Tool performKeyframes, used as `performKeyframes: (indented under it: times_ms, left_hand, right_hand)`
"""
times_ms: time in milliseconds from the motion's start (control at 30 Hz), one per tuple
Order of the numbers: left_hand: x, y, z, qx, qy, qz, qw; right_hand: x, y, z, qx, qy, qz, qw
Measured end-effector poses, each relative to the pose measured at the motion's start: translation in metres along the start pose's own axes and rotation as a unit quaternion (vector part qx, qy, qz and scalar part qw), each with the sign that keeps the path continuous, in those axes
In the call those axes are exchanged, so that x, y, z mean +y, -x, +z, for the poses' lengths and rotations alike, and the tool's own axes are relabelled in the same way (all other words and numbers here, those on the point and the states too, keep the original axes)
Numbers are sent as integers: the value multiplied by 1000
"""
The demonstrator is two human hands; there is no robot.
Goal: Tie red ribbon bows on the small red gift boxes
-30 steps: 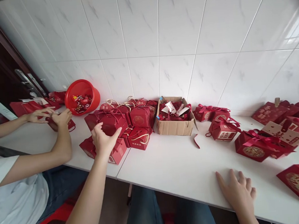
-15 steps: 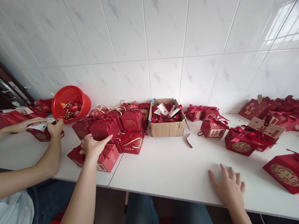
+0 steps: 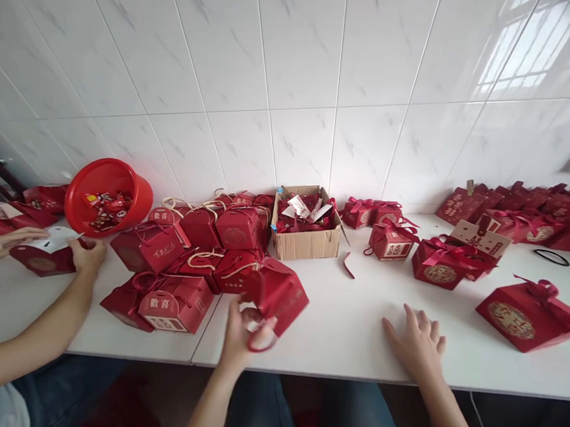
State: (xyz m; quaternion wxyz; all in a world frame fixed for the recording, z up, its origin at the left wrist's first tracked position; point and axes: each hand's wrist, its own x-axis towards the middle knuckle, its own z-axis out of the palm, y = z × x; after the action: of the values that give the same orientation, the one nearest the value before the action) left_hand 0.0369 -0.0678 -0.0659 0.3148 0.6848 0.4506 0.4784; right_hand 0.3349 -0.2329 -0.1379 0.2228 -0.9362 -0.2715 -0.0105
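My left hand (image 3: 247, 330) is closed on a red gift box (image 3: 278, 293) with a red cord handle, holding it tilted just above the white table (image 3: 341, 313) near its front edge. My right hand (image 3: 416, 344) lies flat on the table with fingers spread, holding nothing. Behind the held box stands a pile of red gift boxes (image 3: 195, 252) with rope handles.
A cardboard box (image 3: 306, 235) of red ribbons and tags stands at the back. A red bowl of sweets (image 3: 106, 200) is at the left. More ribboned red boxes (image 3: 444, 261) and a flat one (image 3: 526, 317) lie right. Another person's hands (image 3: 85, 257) work a box at the left.
My left hand has lifted one red box off the pile and brought it right and toward me. The view has swung right. My right hand has stayed flat on the table.
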Motion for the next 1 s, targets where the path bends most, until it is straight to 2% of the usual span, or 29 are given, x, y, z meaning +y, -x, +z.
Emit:
performKeyframes:
  times_ms: [33, 133, 200, 233, 333, 433, 567, 667, 767, 900, 1000]
  left_hand:
    - [-7, 8, 12, -35, 6, 11, 999]
    - [-21, 22, 30, -61, -26, 53, 996]
    - [-23, 24, 32, -66, -48, 67, 994]
    - [-23, 24, 31, -72, -52, 67, 994]
    - [-20, 26, 26, -99, -53, 65, 992]
    - [-17, 29, 23, -151, -56, 80, 984]
    - [-19, 30, 21, -190, -50, 86, 977]
    - [-23, 28, 21, -185, -15, 83, 979]
    - [-25, 28, 21, -173, 7, 78, 982]
    - [-24, 28, 21, -176, 3, 71, 982]
    - [-22, 29, 21, -181, 6, 66, 981]
  right_hand:
    - [-3, -4, -2, -5, -23, -2, 1000]
    - [-26, -25, -14, 4, -149, -75, 986]
    - [-53, -47, -25, 4, -258, -152, 954]
    - [-68, -61, -30, -6, -305, -169, 937]
    - [-119, -109, -41, -16, -324, -173, 930]
    - [-167, -157, -42, -27, -321, -159, 933]
    - [-212, -198, -34, -36, -316, -125, 940]
    - [-229, -211, -33, -41, -339, -90, 936]
    - [-233, -214, -45, -14, -392, -77, 916]
    - [-224, -214, -75, 23, -443, -104, 890]
    - [-223, -211, -85, -7, -422, -127, 898]
